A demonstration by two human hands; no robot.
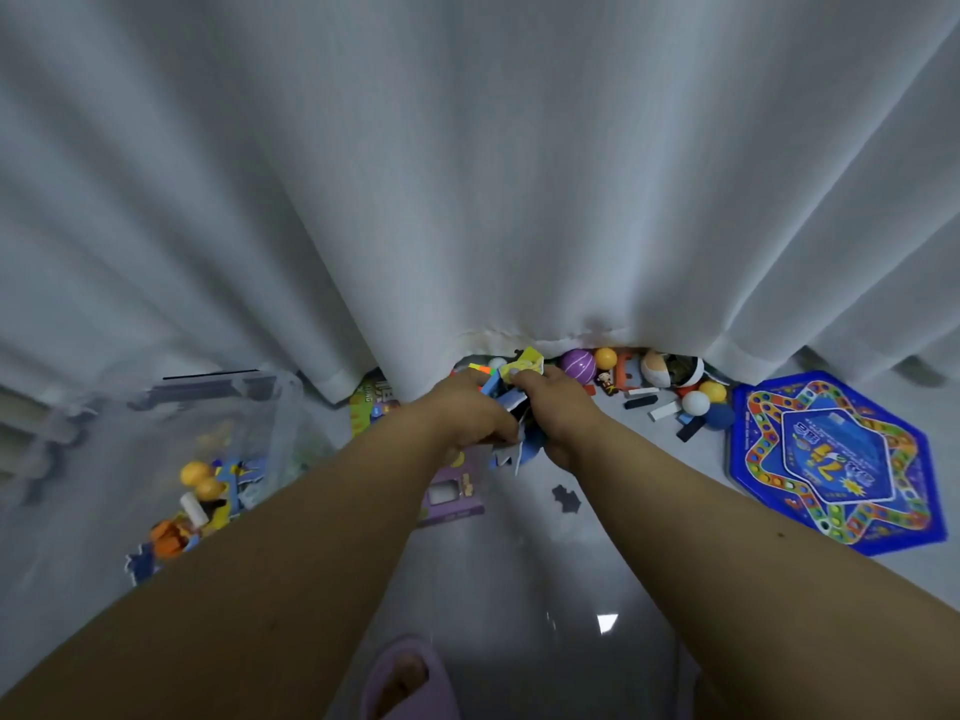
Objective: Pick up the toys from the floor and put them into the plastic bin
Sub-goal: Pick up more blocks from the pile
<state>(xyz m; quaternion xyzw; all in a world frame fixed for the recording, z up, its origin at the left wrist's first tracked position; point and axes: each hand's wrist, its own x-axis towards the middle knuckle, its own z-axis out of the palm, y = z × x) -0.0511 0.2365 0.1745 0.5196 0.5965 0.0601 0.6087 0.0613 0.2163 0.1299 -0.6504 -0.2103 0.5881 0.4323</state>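
My left hand and my right hand together grip a bundle of blue and yellow puzzle pieces above the floor, near the curtain's hem. One loose dark puzzle piece lies on the floor below them. The clear plastic bin stands at the left and holds yellow balls, an orange toy and blue pieces. More toys lie by the curtain: a purple ball, small yellow and white balls, dominoes and a figurine.
A blue hexagonal board game lies on the floor at the right. A purple box and a green card box lie beside the bin. White curtains hang ahead. My slippered foot is at the bottom.
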